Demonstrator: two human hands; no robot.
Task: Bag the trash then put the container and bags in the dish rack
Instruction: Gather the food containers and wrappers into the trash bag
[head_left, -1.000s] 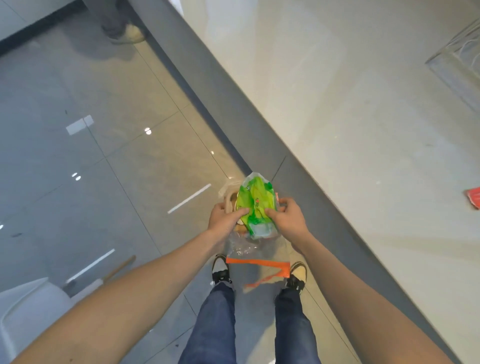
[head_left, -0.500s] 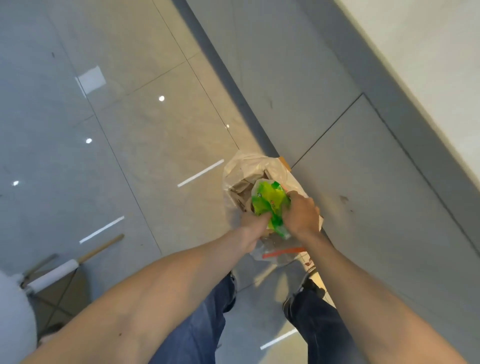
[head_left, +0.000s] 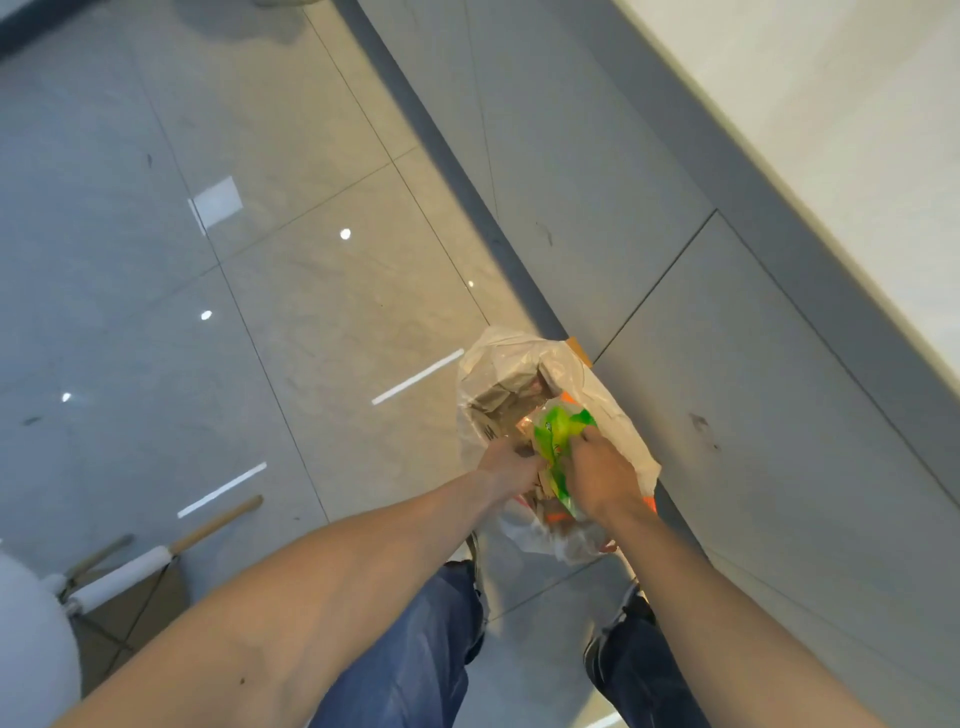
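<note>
Bagging underway, not finished. Right hand pinches a green wrapper, pushing it into the mouth of a clear plastic bag held low over the floor, beside the grey cabinet front. Left hand closed on the bag's near rim, holding it open. Brown paper scraps already inside. Bag not yet closed. Judged still to do: close it, then carry container and bags to the dish rack; neither container nor rack in view.
</note>
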